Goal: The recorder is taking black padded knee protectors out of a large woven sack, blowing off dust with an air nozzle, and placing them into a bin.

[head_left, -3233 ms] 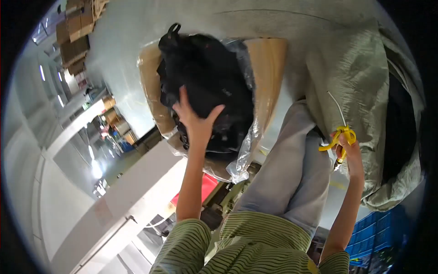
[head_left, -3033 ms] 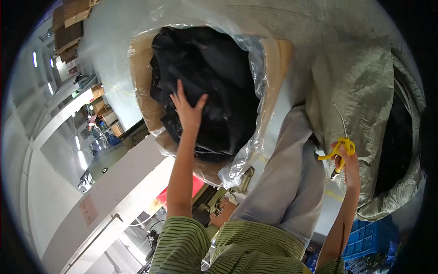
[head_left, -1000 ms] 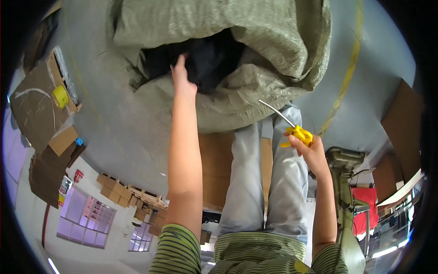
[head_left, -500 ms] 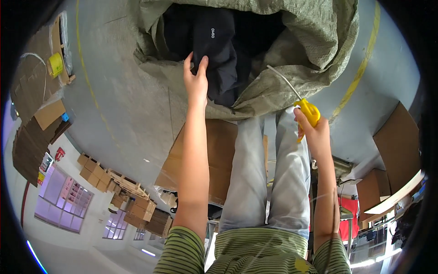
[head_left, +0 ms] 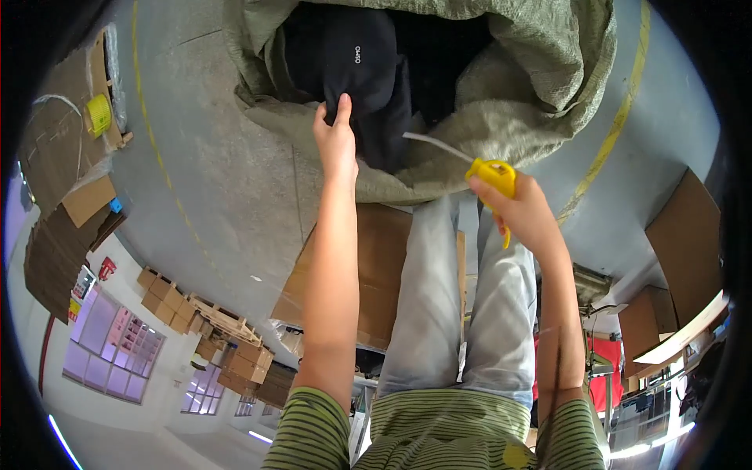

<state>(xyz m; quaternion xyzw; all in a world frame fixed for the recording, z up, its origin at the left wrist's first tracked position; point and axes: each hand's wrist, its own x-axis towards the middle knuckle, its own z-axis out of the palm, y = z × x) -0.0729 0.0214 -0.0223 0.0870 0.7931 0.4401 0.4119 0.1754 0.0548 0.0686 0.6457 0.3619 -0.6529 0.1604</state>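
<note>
One black cloth (head_left: 358,74) lies in a sack's (head_left: 548,86) mouth, pinched by the left hand (head_left: 337,142), seemingly for steadiness. The right hand (head_left: 518,210) grips a yellow air gun (head_left: 495,175), nozzle (head_left: 439,145) toward the cloth.

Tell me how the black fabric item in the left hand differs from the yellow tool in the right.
The black fabric item is dark with pale lettering; the yellow tool is bright, with a pale tube.
The fabric item looks broad and rounded, the tool narrower.
The fabric item looks soft, the tool's tube stiff.
Both are gripped one-handed.
</note>
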